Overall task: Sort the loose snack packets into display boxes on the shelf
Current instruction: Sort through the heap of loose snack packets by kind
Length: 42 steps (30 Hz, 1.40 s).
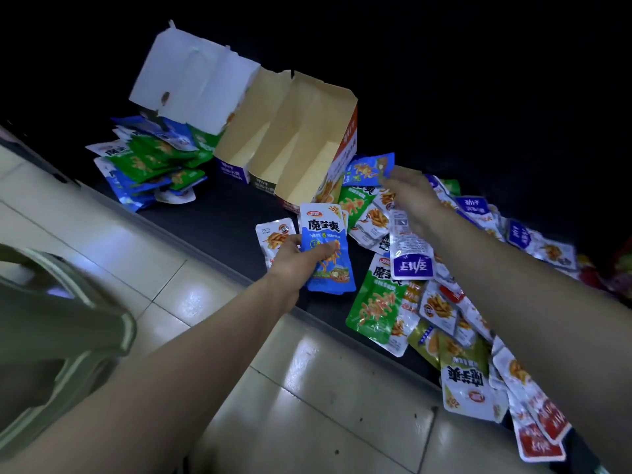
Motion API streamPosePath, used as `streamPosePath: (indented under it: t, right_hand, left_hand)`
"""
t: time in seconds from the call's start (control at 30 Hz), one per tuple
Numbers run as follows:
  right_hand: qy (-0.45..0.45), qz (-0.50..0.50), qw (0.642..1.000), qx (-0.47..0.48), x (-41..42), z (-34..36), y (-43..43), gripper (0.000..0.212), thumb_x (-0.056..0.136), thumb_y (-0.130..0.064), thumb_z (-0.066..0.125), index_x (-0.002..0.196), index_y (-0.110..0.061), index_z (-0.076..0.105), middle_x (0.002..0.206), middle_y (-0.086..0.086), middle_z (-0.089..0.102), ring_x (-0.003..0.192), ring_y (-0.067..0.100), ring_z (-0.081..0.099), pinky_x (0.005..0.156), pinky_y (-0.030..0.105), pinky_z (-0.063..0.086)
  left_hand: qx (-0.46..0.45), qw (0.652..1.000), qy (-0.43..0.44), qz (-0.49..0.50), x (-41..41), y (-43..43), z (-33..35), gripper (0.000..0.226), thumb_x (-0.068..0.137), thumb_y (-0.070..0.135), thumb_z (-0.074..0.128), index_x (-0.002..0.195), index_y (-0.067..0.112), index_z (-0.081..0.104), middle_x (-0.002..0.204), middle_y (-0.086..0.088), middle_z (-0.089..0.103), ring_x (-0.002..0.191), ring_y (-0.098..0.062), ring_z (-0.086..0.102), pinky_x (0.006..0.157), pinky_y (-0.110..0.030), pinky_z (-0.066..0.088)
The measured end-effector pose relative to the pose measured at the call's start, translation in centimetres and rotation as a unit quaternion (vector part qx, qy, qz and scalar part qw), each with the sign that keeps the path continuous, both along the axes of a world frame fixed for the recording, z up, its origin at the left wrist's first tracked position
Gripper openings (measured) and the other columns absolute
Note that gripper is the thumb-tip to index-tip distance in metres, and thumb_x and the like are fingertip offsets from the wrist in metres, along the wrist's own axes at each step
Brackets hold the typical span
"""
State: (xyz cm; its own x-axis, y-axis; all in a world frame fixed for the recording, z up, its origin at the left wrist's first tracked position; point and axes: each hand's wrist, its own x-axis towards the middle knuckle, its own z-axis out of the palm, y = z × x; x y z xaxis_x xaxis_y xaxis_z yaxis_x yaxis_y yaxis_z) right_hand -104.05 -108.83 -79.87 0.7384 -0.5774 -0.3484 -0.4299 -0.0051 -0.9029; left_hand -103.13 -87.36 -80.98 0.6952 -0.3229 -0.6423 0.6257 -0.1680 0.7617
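Since the job seems to be grouping packets by flavour, your left grip is clamped on a blue snack packet, fingers curled across its front, holding it label-up just above the shelf. I judge this keeps one colour gathered in one place while the other arm forages. Your right grip reaches over the heap of loose packets, fingertips at the corner of a second blue packet that leans against the open display box. Blur hides whether those fingers have closed on it or only touch it, so I cannot tell. The box stands just behind and between both grips, its cream inside showing no packets and its mouth tipped toward you, probably so packets drop in easily. A second box with a white flap stands behind it to the left, above a smaller pile of green and blue packets. The held packet sits near the open box's front lip, and the heap spreads rightward along the shelf edge beside the tiled floor
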Motion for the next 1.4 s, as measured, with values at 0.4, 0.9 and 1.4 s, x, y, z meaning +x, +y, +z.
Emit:
streamPosePath:
  t: [0.4, 0.9, 1.4]
  right_hand:
    - [0.013, -0.003, 0.999, 0.043, 1.6, -0.7, 1.5, 0.036, 0.092, -0.013, 0.066, 0.126, -0.002, 0.061, 0.135, 0.012, 0.057, 0.121, 0.024, 0.055, 0.096, 0.030, 0.047]
    - [-0.040, -0.064, 0.996, 0.047, -6.0, 0.0, -1.7, 0.038, 0.093, 0.001, 0.058, 0.124, -0.019, 0.049, 0.095, 0.010, 0.063, 0.068, 0.019, 0.065, 0.061, 0.028, 0.057]
    - [0.057, 0.139, 0.985, 0.089, -9.5, -0.1, 2.1, 0.050, 0.086, 0.005, 0.067, 0.131, -0.010, 0.051, 0.114, 0.003, 0.062, 0.076, 0.013, 0.068, 0.068, 0.028, 0.060]
  left_hand:
    - [0.015, 1.000, 0.004, -0.010, 0.5, -0.2, -0.3, 0.049, 0.081, 0.015, 0.078, 0.123, 0.005, 0.054, 0.104, -0.013, 0.073, 0.075, -0.021, 0.071, 0.065, -0.036, 0.061]
    - [0.028, 0.999, -0.011, -0.021, 0.4, -1.1, -1.7, 0.045, 0.082, 0.016, 0.077, 0.120, 0.009, 0.054, 0.105, -0.009, 0.071, 0.074, -0.018, 0.069, 0.058, -0.031, 0.060]
    - [-0.012, 0.997, -0.061, -0.035, -1.0, -1.4, -1.6, 0.018, 0.091, 0.021, 0.067, 0.101, 0.015, 0.053, 0.095, -0.004, 0.069, 0.074, -0.016, 0.068, 0.067, -0.035, 0.059]
